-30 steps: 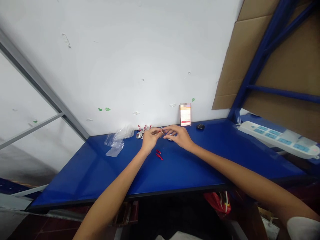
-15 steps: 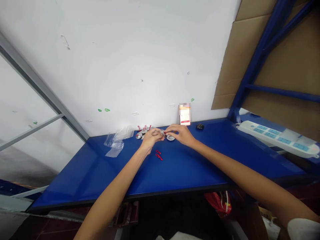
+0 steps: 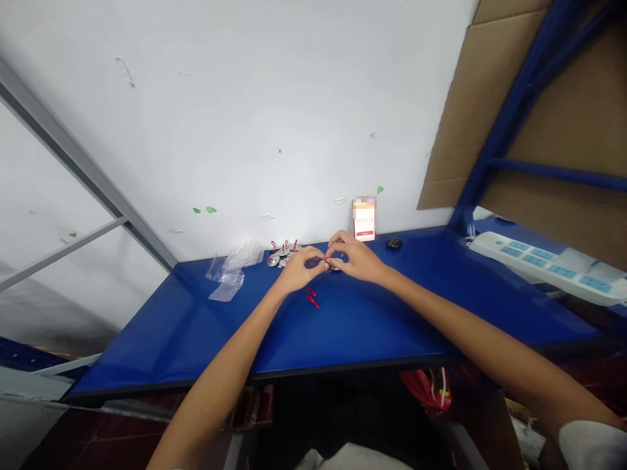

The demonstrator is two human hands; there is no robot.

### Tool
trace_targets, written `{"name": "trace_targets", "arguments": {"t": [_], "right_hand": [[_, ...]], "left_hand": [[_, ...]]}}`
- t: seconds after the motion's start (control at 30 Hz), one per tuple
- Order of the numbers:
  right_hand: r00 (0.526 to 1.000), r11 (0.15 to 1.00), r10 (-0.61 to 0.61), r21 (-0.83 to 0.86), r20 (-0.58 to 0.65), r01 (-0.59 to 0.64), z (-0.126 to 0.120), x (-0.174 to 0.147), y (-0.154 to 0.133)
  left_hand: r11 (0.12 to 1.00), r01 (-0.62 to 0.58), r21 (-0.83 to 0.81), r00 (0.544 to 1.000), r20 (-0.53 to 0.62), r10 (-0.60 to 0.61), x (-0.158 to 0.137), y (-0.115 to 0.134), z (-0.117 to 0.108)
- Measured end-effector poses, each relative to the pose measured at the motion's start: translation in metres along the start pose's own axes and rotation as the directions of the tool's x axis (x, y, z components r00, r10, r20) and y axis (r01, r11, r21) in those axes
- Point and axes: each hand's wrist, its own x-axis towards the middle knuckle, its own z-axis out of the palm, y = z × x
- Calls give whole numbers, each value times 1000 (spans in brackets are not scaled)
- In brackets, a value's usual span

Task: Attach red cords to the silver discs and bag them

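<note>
Red cord (image 3: 326, 259) sits between the fingertips of both hands, just above the middle of the far part of the blue tabletop (image 3: 377, 326). We count two more red cord loops (image 3: 313, 299) lying close together on the near side of the hands. At the back, to the left, we see a pile of silvery metal discs (image 3: 274, 261); about four red loops stick up from it, but the discs overlap and the left hand covers part of them, so we cannot count them. One further disc (image 3: 332, 268) shows only in part beneath the right hand's fingers. Clear plastic bags (image 3: 232, 266) overlap too closely for us to number. We see one phone (image 3: 364, 220) leaning against the wall, its screen partly blurred, one small black case (image 3: 394, 243) and one white power strip (image 3: 546, 264), cut off by the right edge.

The left hand (image 3: 295, 271) has its thumb and forefinger brought together at the cord; the right hand (image 3: 361, 260) pinches it likewise. Whether they also grip a disc, we cannot tell.
</note>
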Motion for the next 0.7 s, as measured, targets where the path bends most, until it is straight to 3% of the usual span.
{"name": "trace_targets", "arguments": {"t": [0.1,0.2,0.3,0.43,0.57,0.7], "right_hand": [[1000,1000,-18,12,7,18,3,0,-3],[1000,1000,4,4,22,-4,4,0,2],[997,995,46,-91,62,-40,4,-2,16],[977,975,96,-214,192,-54,0,-7,41],[937,980,91,-197,337,-24,-2,-12,58],[911,984,70,-178,406,4,-3,-10,61]], "left_hand": [[1000,-19,21,1000,19,19,0,-1,4],[997,-12,79,1000,-24,14,2,-17,-3],[977,93,194,981,-183,-58,4,-46,-24],[920,261,292,916,-376,-140,1,-83,-57],[899,266,348,931,-334,-146,-3,-95,-74],[877,250,410,955,-253,-154,-3,-73,-84]]}}
